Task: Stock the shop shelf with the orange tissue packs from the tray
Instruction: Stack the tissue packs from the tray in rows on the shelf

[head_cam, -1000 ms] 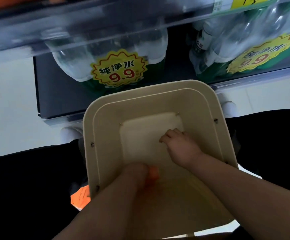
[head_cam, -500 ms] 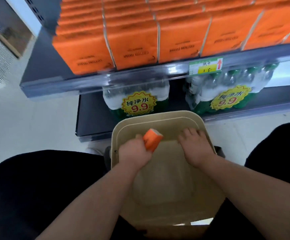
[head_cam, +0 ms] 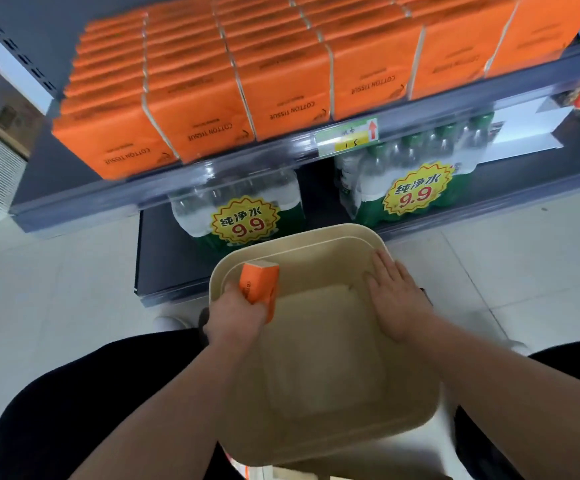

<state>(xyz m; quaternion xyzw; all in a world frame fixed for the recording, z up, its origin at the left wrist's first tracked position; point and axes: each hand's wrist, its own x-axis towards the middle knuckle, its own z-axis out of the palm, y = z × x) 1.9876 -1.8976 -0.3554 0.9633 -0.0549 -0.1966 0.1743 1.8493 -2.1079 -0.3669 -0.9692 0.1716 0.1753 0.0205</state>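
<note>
My left hand (head_cam: 234, 315) grips an orange tissue pack (head_cam: 260, 285) and holds it up over the left rim of the beige tray (head_cam: 316, 237). My right hand (head_cam: 397, 301) lies flat with straight fingers against the tray's inner right wall. No other pack shows inside the tray. The shop shelf (head_cam: 212, 187) above carries several rows of orange tissue packs (head_cam: 205, 109) marked COTTON TISSUE, packed from its left part to the right edge of view.
Below the tissue shelf, two shrink-wrapped bundles of water bottles (head_cam: 243, 213) with yellow 9.9 price stickers stand on the bottom shelf. My black-clad legs flank the tray. White tiled floor (head_cam: 56, 289) lies to the left and right.
My left hand has lifted the orange pack from the tray's bottom to its rim. My right hand moved from the tray floor to the right wall. The view tilted up to the tissue shelf.
</note>
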